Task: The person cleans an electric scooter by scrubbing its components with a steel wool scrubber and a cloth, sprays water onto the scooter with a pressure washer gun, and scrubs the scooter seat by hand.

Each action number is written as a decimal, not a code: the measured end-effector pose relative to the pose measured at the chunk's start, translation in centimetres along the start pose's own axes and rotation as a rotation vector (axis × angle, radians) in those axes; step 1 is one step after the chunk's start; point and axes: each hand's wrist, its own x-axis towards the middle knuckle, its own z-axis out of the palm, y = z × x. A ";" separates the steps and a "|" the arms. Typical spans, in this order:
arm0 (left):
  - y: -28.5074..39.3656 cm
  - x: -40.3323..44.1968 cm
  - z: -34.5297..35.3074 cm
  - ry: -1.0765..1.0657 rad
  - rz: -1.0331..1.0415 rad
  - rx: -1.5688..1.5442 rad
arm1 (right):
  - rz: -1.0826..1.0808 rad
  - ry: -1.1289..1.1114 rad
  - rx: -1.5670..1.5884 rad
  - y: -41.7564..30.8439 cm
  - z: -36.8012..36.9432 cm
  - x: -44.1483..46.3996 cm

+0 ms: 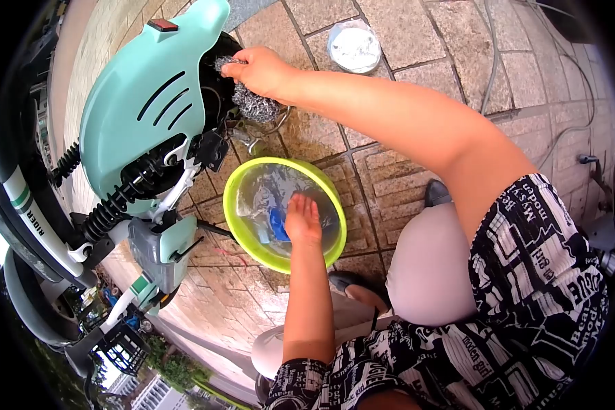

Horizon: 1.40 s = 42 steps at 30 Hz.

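Observation:
Pinched in my right hand [258, 70] is a grey steel wool scourer [254, 106], which hangs down beside the dark wheel area under a mint-green fender [140, 102]. My left hand [303, 217] is over the lime-green basin [340, 242], palm up, with its fingers extended and nothing in them. Murky water fills the basin. A blue object [278, 224] lies in it just beside my left hand, and a paler blue piece [262, 234] is near that.
A round container of white stuff [354, 48] stands on the paving beyond my right forearm. The two-wheeler's black spring [140, 179] and frame fill the left side. A grey hose [490, 61] runs across the tiles at the upper right. My shoe [359, 290] is beside the basin.

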 end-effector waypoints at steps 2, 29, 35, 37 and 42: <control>-0.7 0.7 0.0 0.197 0.065 -0.032 | 0.146 -0.046 -0.272 3.5 -1.6 -0.8; 11.7 -2.7 7.0 -0.147 0.493 0.060 | -0.225 0.149 -0.749 3.8 1.5 -4.9; 9.5 -1.2 5.6 -0.109 0.390 0.132 | -0.446 -0.150 -0.863 0.1 2.9 -3.3; 8.8 -1.7 5.8 -0.123 0.385 0.146 | -0.472 -0.156 -0.912 0.4 3.3 -3.2; 8.4 -1.5 5.2 -0.114 0.381 0.177 | -0.485 -0.285 -0.895 0.0 3.0 -3.8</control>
